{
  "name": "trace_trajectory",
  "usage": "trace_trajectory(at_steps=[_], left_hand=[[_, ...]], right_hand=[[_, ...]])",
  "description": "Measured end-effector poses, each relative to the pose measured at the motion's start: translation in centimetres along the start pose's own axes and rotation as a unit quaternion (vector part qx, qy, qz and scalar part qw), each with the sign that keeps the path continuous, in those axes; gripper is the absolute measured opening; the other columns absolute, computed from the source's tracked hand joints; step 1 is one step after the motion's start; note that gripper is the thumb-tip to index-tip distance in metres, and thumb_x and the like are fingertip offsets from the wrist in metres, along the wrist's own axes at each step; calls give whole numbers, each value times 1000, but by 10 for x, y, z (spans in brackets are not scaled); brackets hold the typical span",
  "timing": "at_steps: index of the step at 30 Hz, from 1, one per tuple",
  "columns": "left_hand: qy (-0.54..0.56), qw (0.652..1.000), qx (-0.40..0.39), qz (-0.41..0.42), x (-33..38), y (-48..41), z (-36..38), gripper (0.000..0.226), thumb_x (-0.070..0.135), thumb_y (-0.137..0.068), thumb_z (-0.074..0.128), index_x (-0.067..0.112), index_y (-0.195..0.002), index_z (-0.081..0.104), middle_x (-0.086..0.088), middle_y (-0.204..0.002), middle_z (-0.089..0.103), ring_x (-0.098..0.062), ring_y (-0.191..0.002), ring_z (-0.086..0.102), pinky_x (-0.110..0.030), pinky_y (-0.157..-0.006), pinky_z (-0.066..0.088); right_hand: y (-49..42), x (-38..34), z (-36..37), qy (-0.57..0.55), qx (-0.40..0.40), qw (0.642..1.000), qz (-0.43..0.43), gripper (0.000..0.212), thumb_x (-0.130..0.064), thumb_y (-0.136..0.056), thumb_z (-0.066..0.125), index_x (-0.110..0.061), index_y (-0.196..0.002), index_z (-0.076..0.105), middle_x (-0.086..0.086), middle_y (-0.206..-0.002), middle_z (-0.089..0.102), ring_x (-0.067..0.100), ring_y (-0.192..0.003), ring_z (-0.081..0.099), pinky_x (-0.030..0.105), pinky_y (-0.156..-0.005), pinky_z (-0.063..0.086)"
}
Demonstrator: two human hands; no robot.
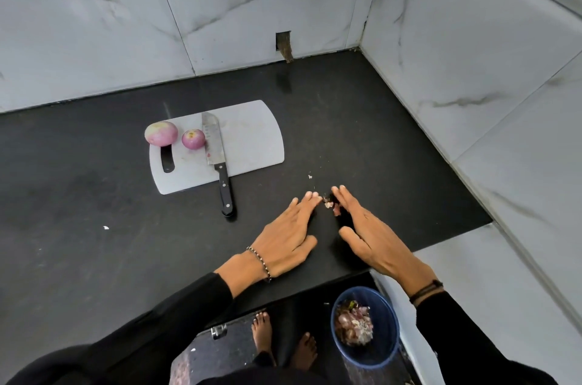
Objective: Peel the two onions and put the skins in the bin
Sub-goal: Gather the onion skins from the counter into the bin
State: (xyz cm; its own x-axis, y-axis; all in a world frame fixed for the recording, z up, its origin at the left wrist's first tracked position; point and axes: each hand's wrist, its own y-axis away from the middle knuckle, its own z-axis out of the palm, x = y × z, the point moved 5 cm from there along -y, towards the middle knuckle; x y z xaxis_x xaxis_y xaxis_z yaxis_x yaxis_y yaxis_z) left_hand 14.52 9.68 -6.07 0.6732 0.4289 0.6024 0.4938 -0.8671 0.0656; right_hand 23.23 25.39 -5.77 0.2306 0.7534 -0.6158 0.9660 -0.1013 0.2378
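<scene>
Two peeled onions, stray skin scraps, a blue bin
The larger onion (161,133) and the smaller onion (193,139), both pink-purple and bare, sit side by side at the left end of a white board (252,139). A few skin scraps (329,204) lie on the black surface (94,195). The round bin (386,306) on the floor holds a heap of skins (352,325).

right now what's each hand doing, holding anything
Left hand: open, fingers straight on the counter, holding nothing.
Right hand: open, fingers straight beside the skin scraps.

Two onions (161,133) (193,139), one knife (216,151), one cutting board (252,139), one bin (388,340), two hands (288,235) (371,240).
</scene>
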Motion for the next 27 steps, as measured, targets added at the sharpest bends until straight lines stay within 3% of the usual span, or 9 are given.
trace_trajectory(at_steps=[4, 8, 11, 15, 16, 18, 20, 24, 27], left_hand=[[-56, 997, 42, -35, -9, 7, 1, 76, 31, -91, 34, 8, -155, 0, -10, -164, -6, -15, -150, -15, -28, -122, -9], [-68, 998, 6, -17, -4, 10, 12, 78, 36, -91, 30, 7, -155, -4, -10, -164, -4, -13, -150, -15, -27, -120, -12], [-49, 999, 8, 12, 2, 5, 14, 78, 25, -93, 39, 5, -155, -3, -10, -164, -1, -11, -150, -13, -23, -119, -13], [-28, 996, 67, -57, -9, -17, -7, 76, 20, -95, 44, 6, -155, -1, -14, -164, 0, -16, -151, -9, -25, -120, -11], [-25, 994, 74, -71, -13, -22, -12, 75, 21, -96, 44, 6, -155, 0, -13, -164, 0, -16, -151, -9, -26, -121, -10], [-22, 994, 71, -86, -19, -30, -17, 76, 23, -95, 44, 5, -155, 0, -13, -164, 2, -15, -151, -8, -27, -121, -8], [-34, 994, 46, -92, -24, -35, -19, 78, 26, -95, 43, 5, -155, -3, -10, -164, 3, -12, -151, -8, -30, -122, -8], [-64, 995, -8, -76, -27, -37, -14, 78, 28, -96, 41, 8, -156, -5, -3, -165, 3, -6, -150, -7, -32, -121, -12], [-51, 998, -15, -42, -20, -23, -9, 78, 30, -93, 40, 10, -156, -2, 2, -165, 7, 1, -148, -3, -30, -121, -10]], right_hand=[[10, 13, 1, 62, 46, 995, 59, 83, -51, -94, 23, -16, -163, -6, 1, -172, -4, 12, -157, -2, 20, -122, -5], [10, -1, 23, 121, 45, 991, 38, 91, -53, -86, 10, -4, -160, -12, 6, -167, -14, 12, -154, -16, 18, -119, -17], [5, -19, 32, 94, 21, 995, -22, 81, -47, -95, 19, -10, -161, -10, -1, -168, -13, 7, -155, -13, 13, -119, -15], [-22, -25, 13, 15, 11, 1000, -5, 69, -27, -108, 38, -20, -164, -2, -10, -169, -4, -2, -148, -7, -1, -106, -14], [-33, -23, 9, 13, 11, 1000, 3, 68, -27, -108, 38, -22, -164, -1, -11, -170, -3, -2, -147, -6, 2, -110, -12], [-54, -21, 3, 14, 6, 1000, 15, 69, -32, -107, 38, -25, -164, 0, -9, -171, -2, 8, -155, -2, 21, -124, 0], [-67, -21, 0, 31, -6, 999, 16, 71, -32, -104, 39, -25, -164, 2, -5, -172, 2, 20, -158, 2, 35, -128, 7], [-60, -29, -1, 56, 0, 998, -19, 67, -26, -105, 40, -21, -164, 9, -4, -171, 9, 15, -157, 5, 20, -121, -1], [-39, -22, 5, 57, -12, 998, -23, 69, -33, -101, 40, -26, -164, 10, -7, -171, 12, 17, -158, 9, 28, -125, 10]])
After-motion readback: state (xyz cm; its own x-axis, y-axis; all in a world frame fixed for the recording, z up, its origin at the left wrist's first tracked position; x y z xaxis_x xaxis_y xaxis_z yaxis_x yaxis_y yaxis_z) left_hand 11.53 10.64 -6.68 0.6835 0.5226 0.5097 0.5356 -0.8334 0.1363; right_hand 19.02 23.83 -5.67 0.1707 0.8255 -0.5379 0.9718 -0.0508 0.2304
